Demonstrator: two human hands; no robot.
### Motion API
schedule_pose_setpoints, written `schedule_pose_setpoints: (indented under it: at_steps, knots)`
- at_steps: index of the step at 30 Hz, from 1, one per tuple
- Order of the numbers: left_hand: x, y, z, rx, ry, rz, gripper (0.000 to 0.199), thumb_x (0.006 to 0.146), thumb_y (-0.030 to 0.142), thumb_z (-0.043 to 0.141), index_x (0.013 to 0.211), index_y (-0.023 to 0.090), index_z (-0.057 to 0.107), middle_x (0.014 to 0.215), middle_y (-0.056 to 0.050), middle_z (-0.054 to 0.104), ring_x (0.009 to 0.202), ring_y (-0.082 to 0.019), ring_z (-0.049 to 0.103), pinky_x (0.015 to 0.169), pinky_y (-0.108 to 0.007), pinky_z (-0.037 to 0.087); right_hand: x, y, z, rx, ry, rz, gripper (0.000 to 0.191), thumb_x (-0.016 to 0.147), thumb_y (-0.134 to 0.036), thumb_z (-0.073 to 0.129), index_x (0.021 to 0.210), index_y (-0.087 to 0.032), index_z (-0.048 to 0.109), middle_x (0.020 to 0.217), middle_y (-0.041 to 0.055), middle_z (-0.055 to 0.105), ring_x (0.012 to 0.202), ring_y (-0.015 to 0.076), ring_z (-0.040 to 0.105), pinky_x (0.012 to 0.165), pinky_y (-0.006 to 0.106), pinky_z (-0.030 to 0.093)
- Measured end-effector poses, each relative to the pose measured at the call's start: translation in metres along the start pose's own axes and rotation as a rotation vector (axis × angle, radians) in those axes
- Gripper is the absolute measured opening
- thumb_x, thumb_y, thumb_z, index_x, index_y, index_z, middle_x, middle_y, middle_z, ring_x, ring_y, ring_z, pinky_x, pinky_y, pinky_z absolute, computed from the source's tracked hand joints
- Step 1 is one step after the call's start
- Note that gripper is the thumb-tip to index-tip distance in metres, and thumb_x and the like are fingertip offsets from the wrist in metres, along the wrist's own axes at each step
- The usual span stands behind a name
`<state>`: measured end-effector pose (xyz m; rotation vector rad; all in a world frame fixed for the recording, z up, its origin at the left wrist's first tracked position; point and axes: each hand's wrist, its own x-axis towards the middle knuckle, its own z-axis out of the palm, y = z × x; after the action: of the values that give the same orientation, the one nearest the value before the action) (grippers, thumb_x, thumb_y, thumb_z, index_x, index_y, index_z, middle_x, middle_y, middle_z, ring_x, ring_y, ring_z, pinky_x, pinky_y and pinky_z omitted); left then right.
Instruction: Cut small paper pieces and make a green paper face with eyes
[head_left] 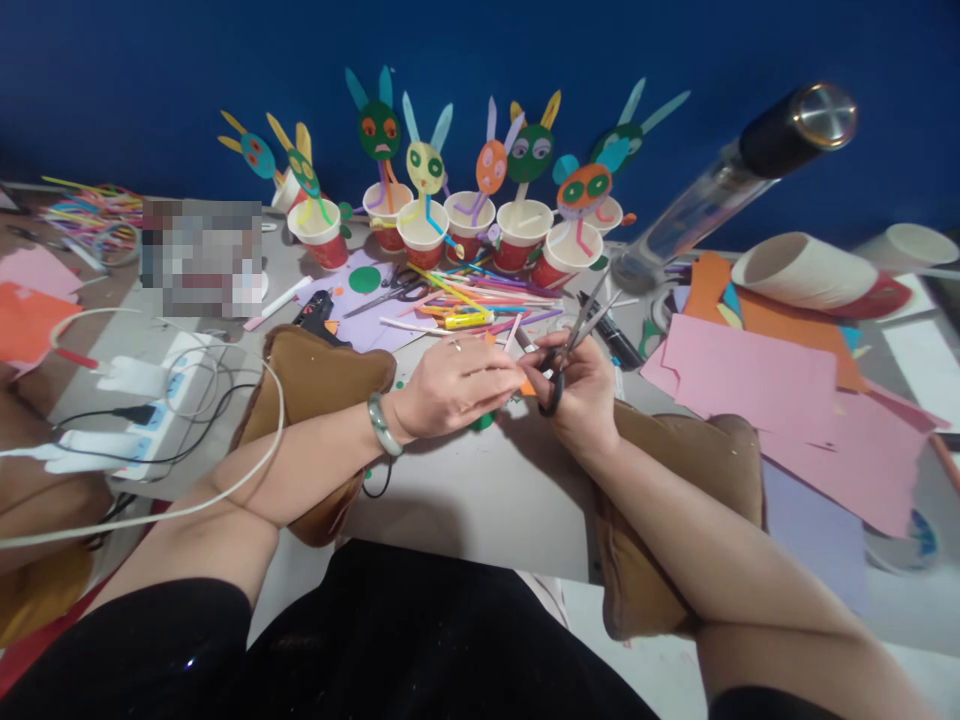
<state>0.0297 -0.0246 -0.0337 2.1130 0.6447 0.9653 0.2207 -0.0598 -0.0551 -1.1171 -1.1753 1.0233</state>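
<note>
In my right hand (589,395) is a pair of scissors (583,332), its black handles around my fingers and its blades pointing up and away from me. My left hand (457,385) is closed, with fingertips meeting my right thumb over the table. A small piece of orange paper (528,386) shows between the two hands, seemingly pinched by the left fingertips, which partly hide it. Green paper scraps (484,422) lie just below the hands. Beyond them are a yellow glue stick or tube (469,319) and a heap of coloured straws (510,293).
Paper cups (421,240) with paper bunny-like figures line the blue wall. A tall glass bottle (686,215) stands right, near pink paper sheets (750,375). Brown cushions (322,375) lie under my forearms. A power strip (161,400) with cables and another person's limb (52,500) are left.
</note>
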Motion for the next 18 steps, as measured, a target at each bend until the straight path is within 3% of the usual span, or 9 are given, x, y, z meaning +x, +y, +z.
schedule_pose_setpoints:
  at_steps: [4,8,10,18]
  knots:
    - [-0.0051,-0.0015,0.0011,0.186,-0.062,0.194,0.012,0.093,0.026,0.067,0.091,0.028,0.078,0.098,-0.007,0.078,0.093,-0.020,0.070,0.091,-0.036,0.048,0.0000,-0.0002,-0.0012,-0.015,0.007,0.028,0.047,0.066,-0.034,0.094,0.096,-0.026,0.058,0.068,-0.0049,0.069,0.059,0.0143,0.064,0.057,0.027,0.054]
    - [-0.0056,-0.0016,0.0045,0.511,0.138,0.634,0.020,0.100,0.019,0.055,0.094,0.022,0.074,0.093,-0.004,0.078,0.085,-0.015,0.071,0.081,-0.030,0.050,0.0001,0.0005,-0.0020,-0.008,0.003,0.036,0.050,0.066,-0.036,0.095,0.096,-0.025,0.057,0.072,-0.0042,0.071,0.060,0.0136,0.065,0.058,0.026,0.054]
    - [-0.0039,-0.0002,0.0051,0.586,0.224,0.755,0.018,0.100,0.016,0.055,0.093,0.018,0.072,0.090,-0.005,0.078,0.080,-0.015,0.070,0.078,-0.030,0.051,0.0004,0.0009,-0.0021,-0.001,0.005,0.031,0.050,0.065,-0.036,0.095,0.096,-0.025,0.057,0.072,-0.0040,0.071,0.061,0.0136,0.065,0.059,0.026,0.054]
    - [-0.0024,-0.0024,0.0040,0.590,0.229,0.743,0.015,0.100,0.016,0.057,0.097,0.018,0.072,0.095,-0.005,0.079,0.083,-0.014,0.071,0.080,-0.031,0.050,-0.0002,-0.0004,-0.0010,-0.003,0.012,0.047,0.049,0.067,-0.039,0.094,0.096,-0.026,0.057,0.070,-0.0044,0.069,0.059,0.0139,0.065,0.058,0.027,0.053]
